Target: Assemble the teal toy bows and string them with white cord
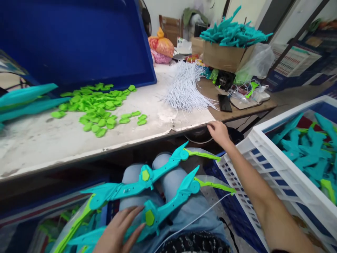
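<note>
- While the left hand [119, 228] touches the nearer teal bow-shaped piece [168, 211], its thumb and fingers are parted; firmness of hold: cannot tell.
- Right hand [219, 133]: fingers curled, at the table [155, 123] edge; contents, if any: cannot tell.
- Nearer piece lies across the lap, beside the farther teal piece [129, 189]; white cord [197, 216] at its green tip.
- Green pieces [101, 105], white strands [184, 88]: on table.

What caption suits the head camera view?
Left hand on a curved teal and green plastic piece, right hand beside a white tabletop.
</note>
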The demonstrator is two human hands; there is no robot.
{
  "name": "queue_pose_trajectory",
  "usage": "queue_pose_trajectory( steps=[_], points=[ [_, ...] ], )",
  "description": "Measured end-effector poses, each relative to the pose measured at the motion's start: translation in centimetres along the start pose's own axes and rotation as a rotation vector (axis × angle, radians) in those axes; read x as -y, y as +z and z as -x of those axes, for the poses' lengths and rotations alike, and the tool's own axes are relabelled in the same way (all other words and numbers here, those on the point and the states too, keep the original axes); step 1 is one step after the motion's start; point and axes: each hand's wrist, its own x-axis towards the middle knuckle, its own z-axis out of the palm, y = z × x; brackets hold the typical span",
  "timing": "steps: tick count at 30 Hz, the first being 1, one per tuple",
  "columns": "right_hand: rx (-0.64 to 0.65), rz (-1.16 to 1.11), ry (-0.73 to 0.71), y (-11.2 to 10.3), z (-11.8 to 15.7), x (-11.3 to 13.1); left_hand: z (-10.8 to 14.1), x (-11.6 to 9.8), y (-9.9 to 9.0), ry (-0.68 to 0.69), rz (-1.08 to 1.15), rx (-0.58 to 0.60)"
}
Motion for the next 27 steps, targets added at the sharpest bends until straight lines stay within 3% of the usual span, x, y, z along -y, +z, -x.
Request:
queue_pose_trajectory(
  steps=[2,5,8,11,13,15,18,20,22,25,27],
  points=[
    [0.126,0.129,0.030,0.3,-5.0,1.7,-1.7,-1.0,2.1,0.079,-0.019,0.022],
    [0.233,0.162,0.020,1.1,-9.2,3.8,-2.2,-2.2,4.3,0.070,-0.046,0.080],
    [0.280,0.167,0.029,1.5,-10.4,4.8,-0.9,-2.8,4.5,0.040,0.028,0.198],
    [0.259,0.150,0.061,0.9,-9.7,4.1,-0.8,-2.8,3.5,0.017,0.119,0.304],
    [0.227,0.131,0.068,0.2,-7.8,2.5,-2.6,-2.7,2.8,-0.017,0.193,0.345],
    [0.206,-0.047,0.066,-0.3,-4.4,0.5,-5.4,-2.9,2.6,-0.082,0.285,0.351],
    [0.241,-0.645,0.124,0.0,3.1,-2.5,-10.4,-4.6,3.5,-0.149,0.452,0.348],
    [0.220,-0.911,0.232,0.6,8.1,-3.9,-13.4,-6.8,5.1,-0.140,0.587,0.375],
    [0.111,-0.993,0.338,1.5,12.1,-4.6,-16.0,-9.4,7.3,-0.196,0.769,0.468],
    [-0.109,-0.915,0.424,3.0,15.1,-4.9,-19.0,-12.9,11.0,-0.530,1.137,0.666],
    [-0.206,-0.830,0.428,3.8,15.5,-4.9,-20.4,-14.4,13.1,-0.729,1.325,0.718]
  ],
)
